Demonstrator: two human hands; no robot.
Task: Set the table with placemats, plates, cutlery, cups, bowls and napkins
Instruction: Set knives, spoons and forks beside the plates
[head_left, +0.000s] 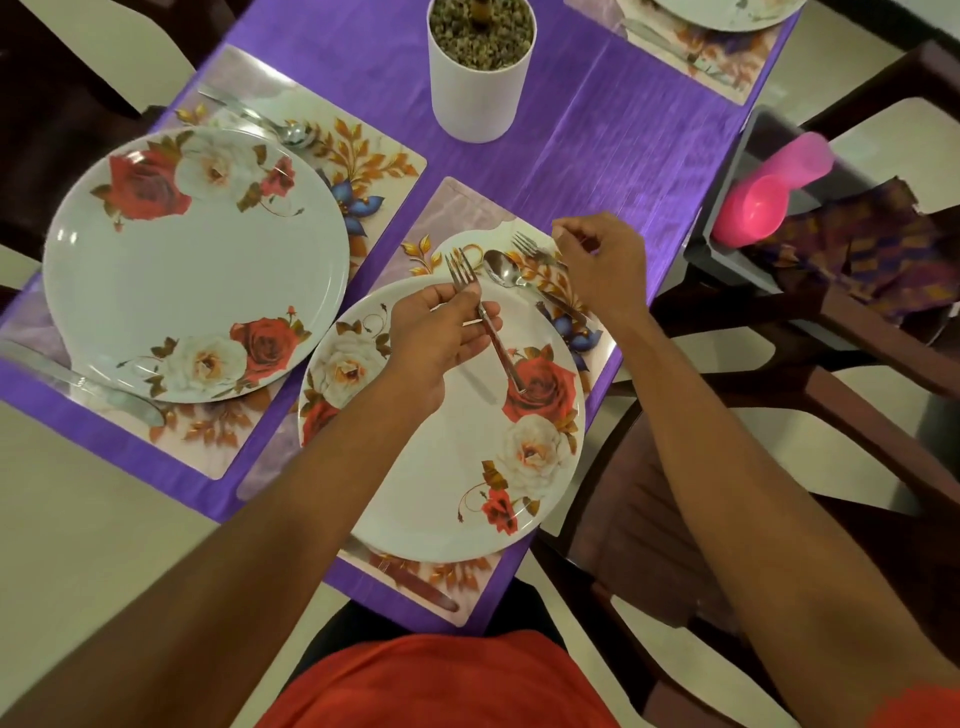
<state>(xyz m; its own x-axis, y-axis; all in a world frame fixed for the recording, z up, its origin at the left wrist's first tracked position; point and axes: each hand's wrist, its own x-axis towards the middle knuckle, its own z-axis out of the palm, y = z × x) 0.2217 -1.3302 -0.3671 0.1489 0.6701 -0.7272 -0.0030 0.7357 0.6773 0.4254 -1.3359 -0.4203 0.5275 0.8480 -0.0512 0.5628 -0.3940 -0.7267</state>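
My left hand (436, 338) holds a fork (465, 270) by its handle, tines pointing away, above the near rose-patterned plate (441, 467). That plate sits on a floral placemat (457, 208). Just right of the plate, a spoon (501, 267) and a second fork (527, 243) lie on the placemat. My right hand (602, 265) hovers with curled fingers over the second fork's handle; whether it grips the handle is hidden. A knife (415, 582) lies on the placemat at the plate's near side.
To the left, a second plate (192, 270) on its placemat (249, 78) has a spoon (260, 117) and a knife (78, 384). A white pot (480, 73) stands mid-table. A dark tray (727, 156) on a chair at right holds pink cups (769, 192) and patterned napkins (857, 244).
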